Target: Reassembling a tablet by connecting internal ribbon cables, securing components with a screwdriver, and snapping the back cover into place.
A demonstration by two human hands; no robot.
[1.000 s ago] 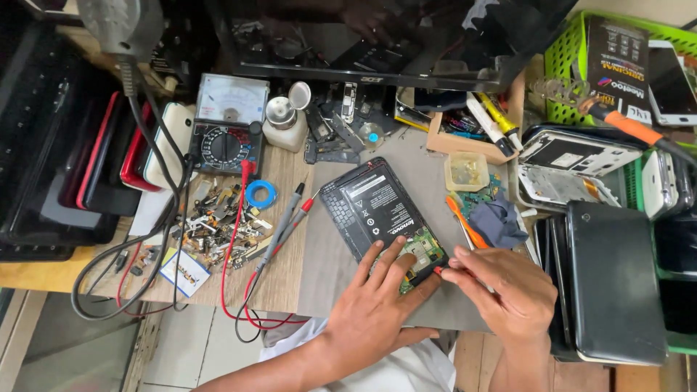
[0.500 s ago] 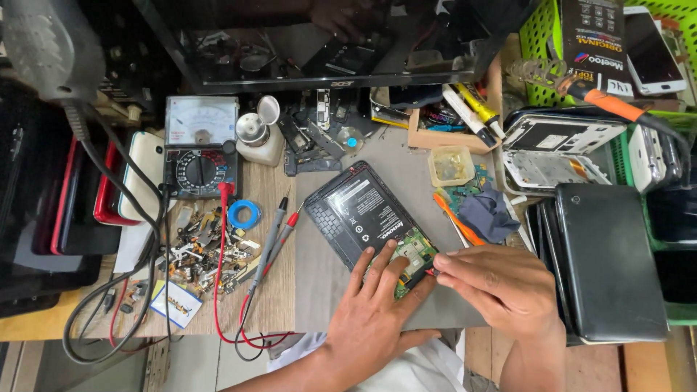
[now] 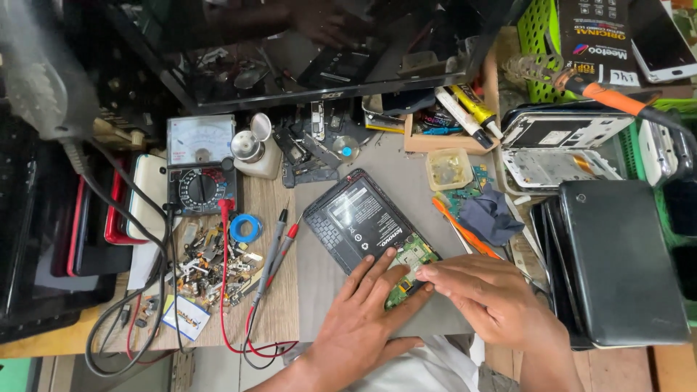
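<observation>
While both hands press on it, the opened tablet (image 3: 367, 229) lies back-up and askew on the grey mat (image 3: 406, 170) near the front edge of the worktop, its black battery and green circuit board (image 3: 410, 261) exposed at the near corner. The left hand (image 3: 359, 319) lies flat with fingers spread, fingertips on the battery and board; the right hand (image 3: 494, 301) rests beside it, fingers together and extended, their tips touching the board's edge, clamped on nothing. Just right of the tablet lie an orange pry tool (image 3: 461, 226) and a crumpled dark cloth (image 3: 490, 218), with a small clear plastic box (image 3: 449, 168) behind them. Left of the mat, red and black probes (image 3: 279, 243) lead to an analogue multimeter (image 3: 201, 163), beside a blue tape ring (image 3: 245, 227) and a heap of small metal parts (image 3: 210, 265). At the back right corner a green basket (image 3: 537, 43) holds a dark rectangular package with a colourful label (image 3: 599, 36). Black tablets (image 3: 617, 261) are stacked along the right edge.
</observation>
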